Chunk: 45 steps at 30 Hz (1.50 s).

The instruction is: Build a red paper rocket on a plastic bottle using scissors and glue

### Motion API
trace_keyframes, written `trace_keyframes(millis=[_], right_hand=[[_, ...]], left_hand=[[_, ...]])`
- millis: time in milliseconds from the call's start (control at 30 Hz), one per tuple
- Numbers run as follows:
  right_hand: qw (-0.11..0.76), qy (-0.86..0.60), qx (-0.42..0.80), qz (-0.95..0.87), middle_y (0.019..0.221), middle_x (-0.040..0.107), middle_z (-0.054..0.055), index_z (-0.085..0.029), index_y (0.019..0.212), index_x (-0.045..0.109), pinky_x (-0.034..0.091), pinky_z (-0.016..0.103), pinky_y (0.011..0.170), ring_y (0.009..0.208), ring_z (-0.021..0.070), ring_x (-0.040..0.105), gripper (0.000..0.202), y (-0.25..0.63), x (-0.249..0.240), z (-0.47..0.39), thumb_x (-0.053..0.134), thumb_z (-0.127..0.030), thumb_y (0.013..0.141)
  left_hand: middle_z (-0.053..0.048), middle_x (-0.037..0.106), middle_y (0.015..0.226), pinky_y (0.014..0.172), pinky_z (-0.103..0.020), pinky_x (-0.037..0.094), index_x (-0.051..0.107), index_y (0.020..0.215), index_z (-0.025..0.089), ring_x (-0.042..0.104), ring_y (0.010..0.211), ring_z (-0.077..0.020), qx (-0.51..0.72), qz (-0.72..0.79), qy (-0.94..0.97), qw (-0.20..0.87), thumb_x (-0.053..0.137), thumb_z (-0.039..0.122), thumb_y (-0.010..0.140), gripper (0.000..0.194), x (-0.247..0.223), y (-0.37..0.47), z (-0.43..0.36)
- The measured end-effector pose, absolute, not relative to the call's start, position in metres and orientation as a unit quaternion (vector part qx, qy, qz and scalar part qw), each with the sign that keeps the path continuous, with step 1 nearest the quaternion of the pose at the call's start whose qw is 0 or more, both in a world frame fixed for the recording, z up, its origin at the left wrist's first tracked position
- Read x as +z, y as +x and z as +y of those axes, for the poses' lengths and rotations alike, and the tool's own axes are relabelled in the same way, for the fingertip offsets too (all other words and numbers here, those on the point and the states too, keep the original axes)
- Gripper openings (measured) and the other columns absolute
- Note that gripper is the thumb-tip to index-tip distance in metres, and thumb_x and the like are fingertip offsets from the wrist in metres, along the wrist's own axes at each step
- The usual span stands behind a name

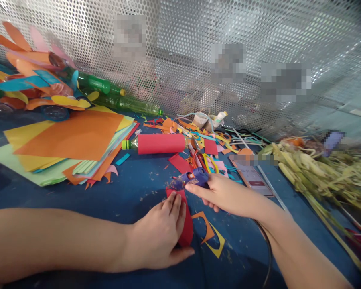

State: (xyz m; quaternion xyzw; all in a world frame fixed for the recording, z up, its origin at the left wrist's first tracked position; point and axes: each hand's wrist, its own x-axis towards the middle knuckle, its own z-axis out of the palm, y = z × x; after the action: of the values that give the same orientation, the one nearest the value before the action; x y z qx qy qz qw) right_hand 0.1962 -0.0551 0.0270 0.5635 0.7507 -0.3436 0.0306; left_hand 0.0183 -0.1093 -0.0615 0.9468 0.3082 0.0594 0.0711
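My right hand (212, 192) is wrapped round a blue hot glue gun (195, 178), whose nozzle points left over the top edge of a red paper piece (186, 228). A dark cord runs down from under my right wrist. My left hand (162, 228) lies over that red paper, fingers stretched across it and thumb out along the table. Most of the paper's left side is hidden under the hand. Beyond both hands lies a bottle wrapped in red paper (161, 143), its yellow-green cap to the left. Scissors with red handles (195, 158) lie near its base.
Stacked coloured paper (69, 136) lies left, with a bottle-and-paper craft (48, 84) and green bottles (120, 102) behind. Orange and yellow cut-outs (218, 241) lie by my right forearm. Further right are a phone (252, 176) and dried husks (307, 168). Perforated silver sheeting (183, 48) rises behind.
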Motion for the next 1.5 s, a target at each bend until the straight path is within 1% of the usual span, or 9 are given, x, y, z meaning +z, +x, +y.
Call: trace_keyframes(millis=[133,333,567,800,967,1100,1233,1367,1500], right_hand=[[0.036,0.57,-0.347,0.744,0.052,0.055,0.0,-0.017,0.058,0.051,0.041,0.021,0.044,0.042,0.01,0.053,0.059,0.197,0.027,-0.055,0.031,-0.069,0.078],[0.053,0.584,-0.337,0.737,0.06,0.059,0.001,-0.017,0.063,0.051,0.041,0.021,0.042,0.042,0.01,0.054,0.058,0.207,0.029,-0.051,0.033,-0.071,0.076],[0.068,0.594,-0.337,0.728,0.059,0.058,0.002,-0.017,0.062,0.05,0.042,0.021,0.041,0.042,0.0105,0.054,0.058,0.216,0.032,-0.049,0.033,-0.072,0.075],[0.076,0.598,-0.349,0.718,0.065,0.061,0.004,-0.017,0.074,0.054,0.039,0.021,0.039,0.047,0.0124,0.055,0.06,0.228,0.027,-0.047,0.033,-0.073,0.074],[0.068,0.592,-0.339,0.728,0.06,0.059,0.002,-0.017,0.068,0.052,0.04,0.022,0.041,0.045,0.0116,0.054,0.058,0.227,0.028,-0.047,0.035,-0.072,0.075],[0.066,0.594,-0.341,0.726,0.058,0.058,0.002,-0.017,0.062,0.051,0.039,0.021,0.04,0.042,0.0104,0.053,0.059,0.219,0.03,-0.049,0.035,-0.072,0.074],[0.054,0.583,-0.344,0.734,0.06,0.059,0.001,-0.017,0.065,0.052,0.039,0.021,0.04,0.042,0.0095,0.052,0.057,0.21,0.029,-0.052,0.035,-0.07,0.076],[0.043,0.573,-0.343,0.743,0.056,0.057,0.001,-0.017,0.062,0.051,0.04,0.021,0.041,0.042,0.0098,0.052,0.056,0.207,0.029,-0.054,0.035,-0.068,0.077],[0.054,0.575,-0.334,0.745,0.058,0.058,0.001,-0.017,0.065,0.052,0.04,0.021,0.041,0.042,0.0102,0.053,0.058,0.212,0.029,-0.053,0.032,-0.07,0.077]], left_hand=[[-0.033,0.033,0.132,0.092,-0.047,0.04,0.033,0.13,-0.007,0.034,0.121,-0.0437,0.06,0.31,0.946,0.069,0.024,0.056,0.086,0.077,-0.062,0.018,-0.109],[-0.031,0.033,0.133,0.094,-0.046,0.038,0.033,0.132,-0.004,0.032,0.123,-0.0411,0.061,0.315,0.944,0.073,0.024,0.057,0.086,0.077,-0.064,0.018,-0.11],[-0.031,0.032,0.135,0.094,-0.046,0.036,0.032,0.132,-0.003,0.03,0.125,-0.0408,0.063,0.319,0.942,0.084,0.024,0.058,0.085,0.077,-0.066,0.018,-0.11],[-0.031,0.032,0.134,0.095,-0.045,0.036,0.034,0.131,-0.003,0.031,0.125,-0.0404,0.064,0.321,0.941,0.084,0.024,0.059,0.085,0.078,-0.065,0.018,-0.11],[-0.031,0.032,0.134,0.095,-0.046,0.035,0.034,0.131,-0.004,0.031,0.124,-0.0408,0.059,0.319,0.942,0.082,0.024,0.058,0.085,0.078,-0.064,0.018,-0.11],[-0.03,0.03,0.136,0.096,-0.047,0.035,0.032,0.132,-0.003,0.029,0.125,-0.0401,0.057,0.322,0.941,0.085,0.025,0.058,0.085,0.077,-0.065,0.018,-0.11],[-0.029,0.031,0.136,0.096,-0.046,0.035,0.031,0.133,-0.002,0.03,0.125,-0.0398,0.061,0.323,0.941,0.078,0.026,0.058,0.085,0.078,-0.065,0.018,-0.111],[-0.031,0.032,0.134,0.094,-0.046,0.037,0.033,0.131,-0.005,0.032,0.124,-0.0415,0.068,0.317,0.944,0.07,0.025,0.057,0.086,0.077,-0.064,0.018,-0.111],[-0.031,0.032,0.134,0.093,-0.045,0.038,0.034,0.131,-0.004,0.033,0.123,-0.0411,0.066,0.316,0.944,0.07,0.025,0.057,0.086,0.076,-0.063,0.018,-0.11]])
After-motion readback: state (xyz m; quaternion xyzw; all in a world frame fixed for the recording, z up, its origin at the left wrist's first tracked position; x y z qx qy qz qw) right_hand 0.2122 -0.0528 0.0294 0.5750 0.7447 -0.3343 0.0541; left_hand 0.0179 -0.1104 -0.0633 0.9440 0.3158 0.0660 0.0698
